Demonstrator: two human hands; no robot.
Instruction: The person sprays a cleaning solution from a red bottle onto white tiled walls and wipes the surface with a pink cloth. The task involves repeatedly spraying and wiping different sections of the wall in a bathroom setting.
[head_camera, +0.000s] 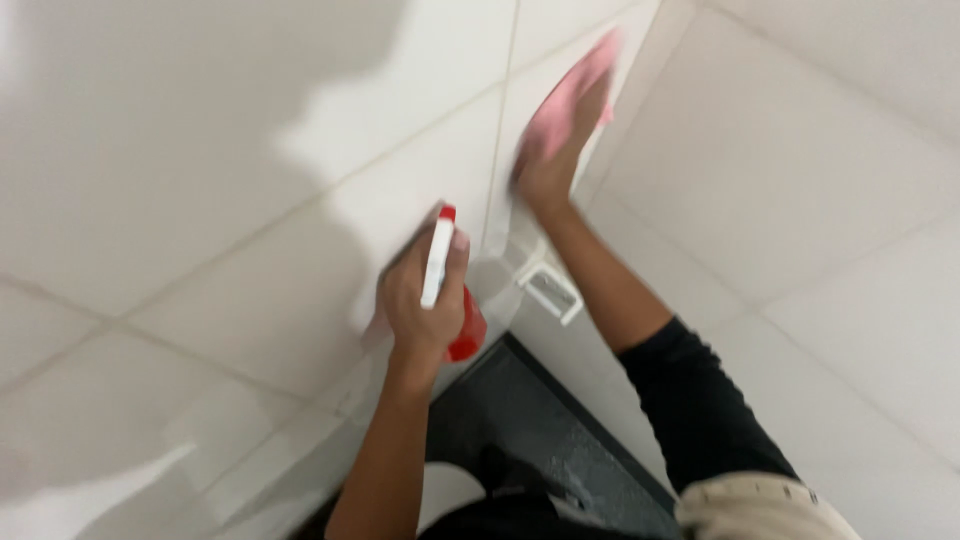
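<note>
Head cam looking down at both arms in front of a white tiled wall (200, 180), and it's pretty blurry, so take the fine detail with a grain of salt.

Left hand (420, 300) is wrapped around a spray bottle (445, 290). What shows is a white trigger head with a red tip and a red part lower down by the palm. The fingers are curled snug around the neck, so it's a firm hold, not a loose one. The bottle body mostly disappears behind the hand and wrist; I honestly can't tell its shape or whether it's clear.

Right hand (555, 160) is up higher, near the corner where two tiled walls meet, pressed flat onto a pink cloth (570, 95) against the tile. The fingers look spread fairly wide over the cloth rather than bunched, but motion blur smears them, so I can't count them or see the tips. The cloth's top edge is smeared too.

Between the two arms there's a small white vent-like fitting (550, 290) on the wall, just beside the right forearm. Below that is a dark speckled surface (540, 420), partly covered by the arms. A black sleeve (690, 400) is pushed up on the right arm, and something beige sits cut off at the bottom right edge.
</note>
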